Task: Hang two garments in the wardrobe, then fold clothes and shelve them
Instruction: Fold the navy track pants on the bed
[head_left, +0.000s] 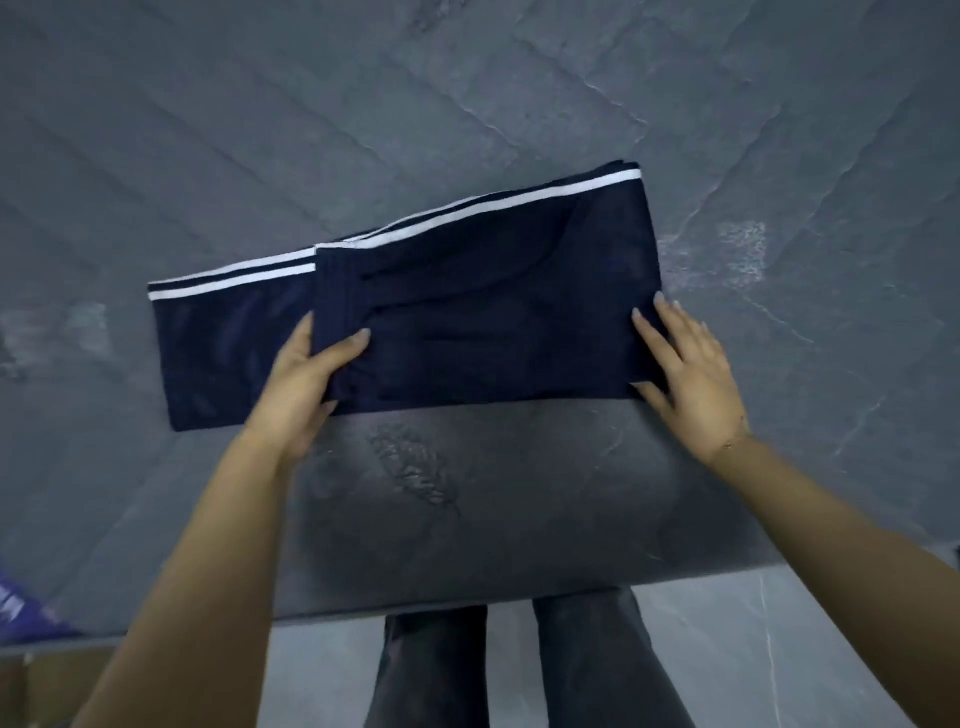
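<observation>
Lying folded across the middle of the frame on a grey bed: navy trousers with white stripes running along the upper edge. Overlapping the longer under layer, which is sticking out toward the left of the frame: a folded top layer, its left edge sitting near centre.

Pinching that left edge of the top layer: left hand, thumb on top of the cloth, fingers tucked beneath it, so the grip is closing on the fabric. Resting at the right end of the trousers: right hand, fingers spread and straight, tips touching the cloth, thumb lying along the lower right corner.

Showing at the bottom centre below the bed edge: legs in dark jeans, standing on a pale floor. Peeking in at the lower left edge: something purple, too cut off to identify.
</observation>
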